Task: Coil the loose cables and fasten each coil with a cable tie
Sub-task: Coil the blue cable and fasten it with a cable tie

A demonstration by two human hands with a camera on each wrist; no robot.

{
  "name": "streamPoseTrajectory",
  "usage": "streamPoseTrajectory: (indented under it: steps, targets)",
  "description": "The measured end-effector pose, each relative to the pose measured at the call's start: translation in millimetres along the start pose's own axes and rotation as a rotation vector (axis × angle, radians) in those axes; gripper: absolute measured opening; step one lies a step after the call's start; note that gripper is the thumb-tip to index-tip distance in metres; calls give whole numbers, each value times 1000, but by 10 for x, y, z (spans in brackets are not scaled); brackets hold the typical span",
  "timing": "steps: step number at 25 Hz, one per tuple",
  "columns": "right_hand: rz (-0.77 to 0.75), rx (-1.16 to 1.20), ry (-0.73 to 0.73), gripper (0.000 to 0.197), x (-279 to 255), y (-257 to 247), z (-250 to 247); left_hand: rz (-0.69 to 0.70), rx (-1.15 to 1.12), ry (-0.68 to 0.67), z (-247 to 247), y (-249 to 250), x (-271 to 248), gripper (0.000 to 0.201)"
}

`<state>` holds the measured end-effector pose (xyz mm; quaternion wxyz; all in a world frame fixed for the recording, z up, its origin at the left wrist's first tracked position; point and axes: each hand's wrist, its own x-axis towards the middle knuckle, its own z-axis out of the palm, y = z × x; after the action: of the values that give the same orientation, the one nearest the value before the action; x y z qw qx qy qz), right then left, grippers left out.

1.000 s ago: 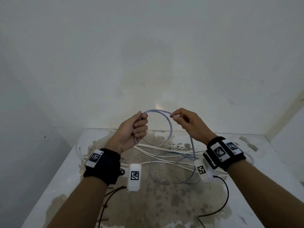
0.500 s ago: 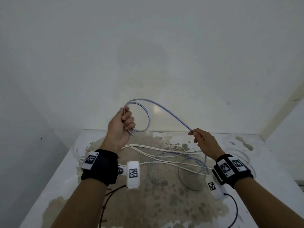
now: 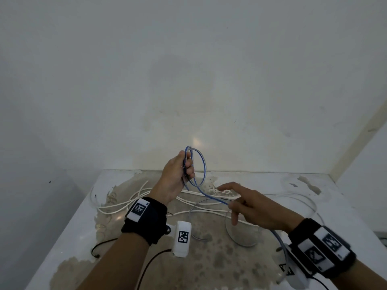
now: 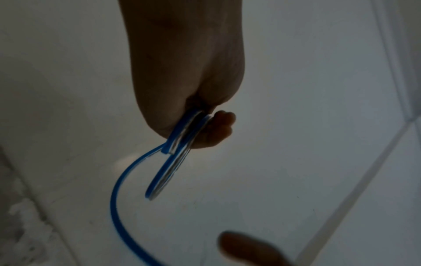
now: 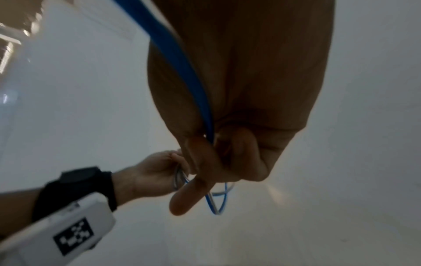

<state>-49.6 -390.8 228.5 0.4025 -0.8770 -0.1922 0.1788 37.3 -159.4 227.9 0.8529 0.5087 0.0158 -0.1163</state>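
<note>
1. Fingers (image 3: 189,167) of the left hand (image 3: 174,178) are curled round the gathered loops of the thin blue-and-white flat cable (image 3: 196,168), so that the small coil is held upright above the stained white tabletop (image 3: 345,208).
2. In the right hand (image 3: 258,212) the free run of the same cable is pinched between thumb and curled fingers, as the right wrist view shows, while the index finger (image 3: 227,187) is stretched out straight.
3. From the coil the cable slopes down to the right hand, and its remaining length is seen lying in loose rings on the tabletop, near the thin white cables (image 3: 125,206) spread behind the left wrist.
4. The step in hand is judged to be the winding of another turn; only a couple of turns are made, and no cable tie can be made out.
5. For a neat coil, each new turn is best matched in size to those already held, and laid flat against them without twist.
6. The left grip should be eased only enough to admit the new turn, otherwise the earlier loops may spring apart.
</note>
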Motion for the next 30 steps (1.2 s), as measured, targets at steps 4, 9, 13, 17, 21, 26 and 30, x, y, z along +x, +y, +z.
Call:
streamPoseTrajectory:
  steps: [4, 9, 13, 17, 21, 26, 30]
  targets:
    - [-60, 234, -61, 34, -93, -80, -86, -2, 38, 31, 39, -38, 3, 35]
    - [-104, 179, 47, 14, -259, 9, -76, 5, 82, 104, -66, 9, 70, 37]
    - [-193, 207, 177, 19, -233, -90, -28, -48, -49, 9, 74, -117, 29, 37]
    - [-217, 450, 253, 20, -144, -240, -78, -94, -73, -97, 269, -234, -19, 33]
    - [-174, 694, 272, 13, -19, -374, -232, -159, 97, -224, 525, -306, -161, 37]
    - [76, 925, 436, 14, 196, -198, -401, -229, 283, -313, 700, -414, -263, 36]
    - [378, 1107, 508, 19, 161, 181, -369, -323, 197, -327, 639, -393, -226, 36]
